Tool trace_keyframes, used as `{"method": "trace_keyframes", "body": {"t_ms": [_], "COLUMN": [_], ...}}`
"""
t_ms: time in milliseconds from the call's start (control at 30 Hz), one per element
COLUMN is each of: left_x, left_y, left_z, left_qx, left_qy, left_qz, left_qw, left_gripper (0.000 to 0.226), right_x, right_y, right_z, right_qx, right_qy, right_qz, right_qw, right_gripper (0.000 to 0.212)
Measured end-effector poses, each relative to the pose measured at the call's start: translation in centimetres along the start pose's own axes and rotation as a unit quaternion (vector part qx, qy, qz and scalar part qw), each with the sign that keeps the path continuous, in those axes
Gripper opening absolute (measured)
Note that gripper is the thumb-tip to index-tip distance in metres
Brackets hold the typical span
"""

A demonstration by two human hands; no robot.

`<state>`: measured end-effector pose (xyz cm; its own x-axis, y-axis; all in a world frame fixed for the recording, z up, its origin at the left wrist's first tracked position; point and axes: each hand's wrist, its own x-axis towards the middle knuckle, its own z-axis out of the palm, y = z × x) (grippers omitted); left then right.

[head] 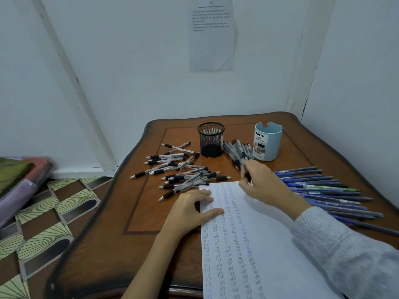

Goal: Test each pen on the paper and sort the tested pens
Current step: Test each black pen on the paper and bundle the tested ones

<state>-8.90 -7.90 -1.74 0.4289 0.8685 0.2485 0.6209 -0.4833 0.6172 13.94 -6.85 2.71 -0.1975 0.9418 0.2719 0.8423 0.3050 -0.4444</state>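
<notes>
A printed notice (211,33) hangs on the wall (133,67); folded fabrics (19,182) lie left.

A light grey ribbed knit sleeve (345,251) covers the right arm (289,203). Left of the white paper sheet (272,229), the forearm (151,260) is bare.

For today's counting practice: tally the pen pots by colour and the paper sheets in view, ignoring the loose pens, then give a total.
Black mesh pen pot: 1
Light blue pen pot: 1
Handwritten sheet: 1
Printed notice: 1
Total: 4
</notes>
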Motion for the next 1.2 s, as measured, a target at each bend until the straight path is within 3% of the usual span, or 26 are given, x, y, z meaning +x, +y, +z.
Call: {"method": "trace_keyframes", "body": {"t_ms": [133, 233, 333, 400, 633, 833, 967, 1200], "left_x": [0.1, 0.0, 0.0, 0.1, 0.1, 0.3, 1.1, 4.5], "left_y": [0.1, 0.1, 0.0, -0.1, -0.2, 0.0, 0.4, 1.8], "left_z": [0.1, 0.1, 0.1, 0.2, 0.3, 0.2, -0.3, -0.6], "left_qx": [-0.002, 0.001, 0.0, -0.004, -0.001, 0.021, 0.066, 0.185], "left_qy": [-0.004, -0.003, -0.004, -0.003, -0.002, -0.014, -0.044, -0.08], "left_qz": [-0.008, -0.008, -0.008, -0.006, -0.004, -0.001, -0.014, 0.042], "left_qw": [1.0, 1.0, 1.0, 1.0, 1.0, 1.0, 0.997, 0.979], "left_gripper": [0.067, 0.065, 0.061, 0.06, 0.053, 0.028, 0.037, 0.042], "right_x": [-0.9, -1.3, -1.8, -2.3, -3.5, -3.6, -3.3, -2.8], "right_y": [-1.2, -1.6, -1.1, -0.9, -0.9, -0.8, -0.4, 0.1], "right_z": [-1.1, -1.7, -2.0, -2.2, -2.9, -2.4, -2.0, -1.5], "right_qx": [0.18, 0.27, 0.355, 0.382, 0.383, 0.37, 0.38, 0.38], "right_qy": [0.039, 0.024, -0.023, -0.035, -0.039, -0.009, 0.02, 0.011], "right_qz": [0.069, 0.098, 0.128, 0.114, 0.124, 0.123, 0.145, 0.151], "right_qw": [0.981, 0.958, 0.926, 0.916, 0.915, 0.921, 0.913, 0.912], "right_gripper": [0.033, 0.02, 0.09, 0.104, 0.082, 0.079, 0.092, 0.081]}}
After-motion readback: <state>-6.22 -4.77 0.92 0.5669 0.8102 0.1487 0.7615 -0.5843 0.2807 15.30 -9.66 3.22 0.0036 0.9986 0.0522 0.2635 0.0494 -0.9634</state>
